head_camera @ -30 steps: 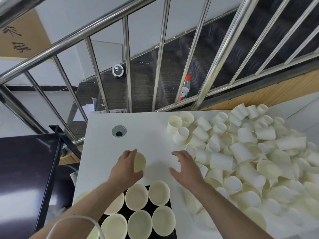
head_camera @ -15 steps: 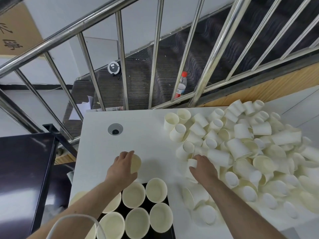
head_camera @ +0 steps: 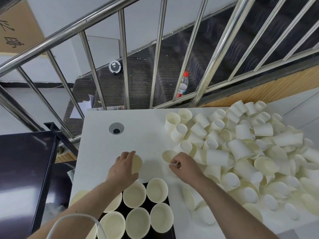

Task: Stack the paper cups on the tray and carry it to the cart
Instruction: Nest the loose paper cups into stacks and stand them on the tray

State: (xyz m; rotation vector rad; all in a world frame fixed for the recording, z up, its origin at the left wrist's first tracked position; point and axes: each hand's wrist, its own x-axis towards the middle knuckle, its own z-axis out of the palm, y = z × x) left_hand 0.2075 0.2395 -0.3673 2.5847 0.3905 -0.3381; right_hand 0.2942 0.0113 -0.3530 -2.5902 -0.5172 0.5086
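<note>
Cups fill the black tray (head_camera: 170,200) at six o'clock. Left hand (head_camera: 123,167) wraps one cup (head_camera: 137,163); right hand (head_camera: 183,165) pinches another cup's (head_camera: 168,156) rim at the heap's (head_camera: 250,152) nine-o'clock edge. That thin pinch could crush the rim or topple neighbours.

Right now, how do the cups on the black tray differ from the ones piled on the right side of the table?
The cups on the tray stand upright, mouths up, in neat rows; the piled cups mostly lie on their sides or upside down, heaped over one another. The tray cups sit on the black tray; the piled cups lie on the white table. Both sets look like plain white paper cups.
</note>
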